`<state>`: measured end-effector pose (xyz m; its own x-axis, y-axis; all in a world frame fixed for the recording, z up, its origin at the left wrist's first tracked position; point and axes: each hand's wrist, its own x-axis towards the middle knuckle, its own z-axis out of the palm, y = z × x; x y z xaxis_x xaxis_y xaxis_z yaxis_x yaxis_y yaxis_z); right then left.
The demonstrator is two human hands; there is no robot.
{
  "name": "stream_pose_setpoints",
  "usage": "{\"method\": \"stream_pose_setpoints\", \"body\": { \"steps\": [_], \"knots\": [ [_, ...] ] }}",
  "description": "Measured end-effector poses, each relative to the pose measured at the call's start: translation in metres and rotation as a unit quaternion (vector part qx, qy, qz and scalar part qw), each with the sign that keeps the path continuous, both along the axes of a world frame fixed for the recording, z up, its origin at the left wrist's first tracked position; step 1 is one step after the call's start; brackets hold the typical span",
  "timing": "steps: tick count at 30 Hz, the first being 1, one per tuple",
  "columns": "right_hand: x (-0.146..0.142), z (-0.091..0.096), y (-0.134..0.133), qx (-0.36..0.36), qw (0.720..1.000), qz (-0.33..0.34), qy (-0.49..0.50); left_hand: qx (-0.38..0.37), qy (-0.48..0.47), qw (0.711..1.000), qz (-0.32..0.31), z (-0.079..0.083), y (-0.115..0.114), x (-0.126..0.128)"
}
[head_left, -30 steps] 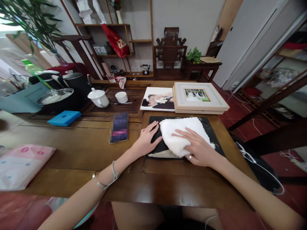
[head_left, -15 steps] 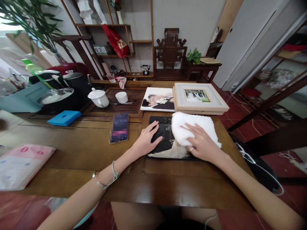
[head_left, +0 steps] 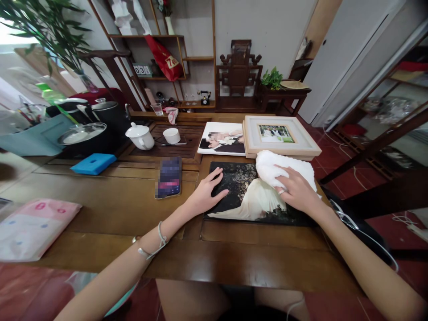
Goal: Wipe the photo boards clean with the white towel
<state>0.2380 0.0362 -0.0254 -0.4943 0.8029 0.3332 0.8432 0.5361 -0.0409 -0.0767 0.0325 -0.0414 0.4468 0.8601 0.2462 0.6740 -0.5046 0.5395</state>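
A dark photo panel point(head_left: 234, 196) showing a pale flowing dress lies flat on the wooden table in front of me. My left hand point(head_left: 205, 194) rests on its left edge, fingers spread, holding nothing. A bunched white towel point(head_left: 270, 167) covers the panel's upper right part. My right hand point(head_left: 296, 191) grips this towel from above and presses it down; the fingertips sink partly into the cloth. The panel's right end is hidden beneath the towel and hand.
Behind the panel sit a white-edged photo point(head_left: 222, 139) and a pale framed picture point(head_left: 282, 136). Left of my hand lie a phone point(head_left: 169, 177) and a blue block point(head_left: 93, 164). A lidded white cup point(head_left: 139, 136) and a small bowl point(head_left: 171, 135) stand on a tea tray point(head_left: 192, 149).
My right hand has slid the towel to the right across the panel, uncovering more of the pale dress. My left hand stays at the panel's left edge.
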Motion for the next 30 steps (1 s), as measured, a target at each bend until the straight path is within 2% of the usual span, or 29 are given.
{"method": "stream_pose_setpoints", "body": {
  "steps": [3, 5, 8, 11, 13, 15, 20, 22, 24, 28, 30],
  "knots": [
    [-0.007, -0.001, -0.006, 0.007, 1.000, -0.011, -0.010, 0.004, -0.011, 1.000, 0.002, -0.002, 0.001, 0.000],
    [-0.018, 0.002, -0.014, 0.004, 1.000, 0.008, -0.012, 0.006, -0.025, 1.000, 0.002, -0.003, 0.002, -0.001],
    [-0.039, 0.008, -0.031, -0.014, 0.995, 0.101, -0.017, 0.006, -0.047, 0.999, 0.000, -0.004, 0.006, -0.003],
    [-0.056, 0.014, -0.046, -0.047, 0.976, 0.209, -0.025, 0.001, -0.044, 0.999, -0.011, -0.004, 0.006, -0.003],
    [-0.060, 0.016, -0.049, -0.061, 0.970, 0.236, -0.020, -0.011, -0.016, 1.000, -0.018, -0.004, 0.004, -0.003],
    [-0.057, 0.015, -0.044, -0.060, 0.977, 0.205, -0.008, -0.024, 0.022, 0.999, -0.019, -0.003, 0.001, -0.002],
    [-0.047, 0.013, -0.026, -0.034, 0.999, 0.018, -0.015, -0.044, 0.061, 0.997, -0.013, -0.002, -0.003, 0.001],
    [-0.055, 0.014, -0.030, -0.040, 0.999, -0.006, -0.035, -0.044, 0.059, 0.997, -0.009, -0.002, -0.001, 0.001],
    [-0.069, 0.016, -0.042, -0.057, 0.997, 0.021, -0.047, -0.039, 0.052, 0.998, -0.009, -0.003, 0.001, 0.000],
    [-0.099, 0.017, -0.076, -0.086, 0.986, 0.137, -0.036, -0.030, 0.032, 0.999, -0.014, -0.005, 0.003, -0.001],
    [-0.105, 0.015, -0.083, -0.079, 0.984, 0.160, -0.024, -0.027, 0.026, 0.999, -0.018, -0.006, 0.003, -0.002]
  ]
}}
